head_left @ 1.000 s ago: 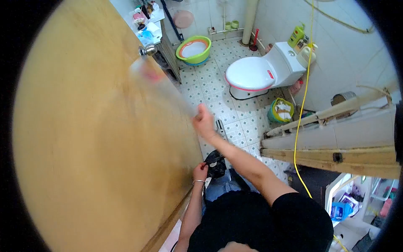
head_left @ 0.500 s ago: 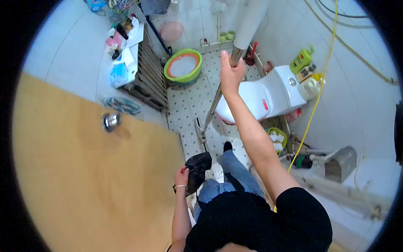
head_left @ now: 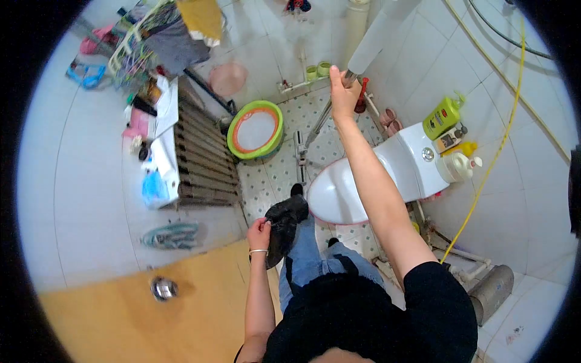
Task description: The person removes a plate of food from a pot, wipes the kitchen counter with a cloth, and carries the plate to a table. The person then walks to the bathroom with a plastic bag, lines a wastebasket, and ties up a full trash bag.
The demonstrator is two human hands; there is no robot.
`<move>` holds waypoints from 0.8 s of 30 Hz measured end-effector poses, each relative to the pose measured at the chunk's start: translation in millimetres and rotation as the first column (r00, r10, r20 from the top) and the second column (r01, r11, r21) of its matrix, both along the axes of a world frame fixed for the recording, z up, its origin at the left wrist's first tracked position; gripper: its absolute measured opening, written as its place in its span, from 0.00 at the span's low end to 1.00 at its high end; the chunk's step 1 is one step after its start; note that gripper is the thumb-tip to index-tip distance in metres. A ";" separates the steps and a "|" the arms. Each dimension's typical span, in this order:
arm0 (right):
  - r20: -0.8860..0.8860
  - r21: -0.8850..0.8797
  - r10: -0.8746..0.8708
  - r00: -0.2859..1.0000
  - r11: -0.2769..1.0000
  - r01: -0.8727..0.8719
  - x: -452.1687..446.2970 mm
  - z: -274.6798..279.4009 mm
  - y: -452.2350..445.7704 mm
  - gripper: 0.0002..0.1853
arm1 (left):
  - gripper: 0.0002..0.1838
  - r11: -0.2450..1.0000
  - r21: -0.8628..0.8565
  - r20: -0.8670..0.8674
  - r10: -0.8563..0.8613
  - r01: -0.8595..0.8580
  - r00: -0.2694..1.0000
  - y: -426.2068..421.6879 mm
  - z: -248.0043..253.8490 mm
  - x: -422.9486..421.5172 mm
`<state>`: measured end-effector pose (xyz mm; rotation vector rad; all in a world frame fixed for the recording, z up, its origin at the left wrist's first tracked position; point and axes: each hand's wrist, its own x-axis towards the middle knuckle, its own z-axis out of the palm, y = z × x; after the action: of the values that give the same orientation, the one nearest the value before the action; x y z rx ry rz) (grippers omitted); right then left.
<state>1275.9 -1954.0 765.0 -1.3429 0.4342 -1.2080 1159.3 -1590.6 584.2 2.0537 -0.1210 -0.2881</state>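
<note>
You stand in a tiled bathroom, looking down, with clock directions taken from the middle of your view. At one o'clock, your right hand (head_left: 344, 95) is curled round a long-handled tool (head_left: 319, 124), with no slack that shows; a thick, pale section of the pole rises beyond your grip. The tool's narrow foot (head_left: 300, 151) lies on the patterned floor (head_left: 259, 183) at twelve o'clock, close to the middle and just ahead of one of your dark shoes. At seven o'clock, your left hand (head_left: 259, 233) has its fingers drawn together on a crumpled black bag (head_left: 282, 233), which hangs against your jeans. A white toilet (head_left: 339, 193), its lid down, sits at three o'clock, with bottles (head_left: 443, 120) on its tank toward two. At eleven, a green basin (head_left: 277, 138) stands near the tool's foot. A slatted radiator (head_left: 209, 160) is between nine and ten, and a wooden door (head_left: 121, 320) with a round metal knob (head_left: 163, 289) fills eight.
</note>
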 end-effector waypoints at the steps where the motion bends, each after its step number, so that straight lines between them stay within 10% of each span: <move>1: 0.007 -0.002 -0.020 1.000 1.000 0.020 13.6 1.9 -14.0 0.16 | 0.10 1.000 -0.002 0.007 -0.020 0.020 1.000 -12.2 -3.1 21.5; 18: -0.225 0.101 0.106 0.969 0.991 -0.085 231.2 0.7 -312.4 0.17 | 0.12 0.814 0.228 -0.131 -0.518 0.534 0.846 -195.5 -13.1 339.0; 24: -0.323 0.139 -0.106 0.940 0.978 0.158 231.4 -19.8 -410.8 0.17 | 0.12 0.762 0.227 -0.112 -0.598 0.607 0.793 -223.9 -32.2 366.3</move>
<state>1507.3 -2364.8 745.3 -1.3835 0.8460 -1.0431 1525.6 -1814.5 552.0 2.2105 -0.7763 -0.7726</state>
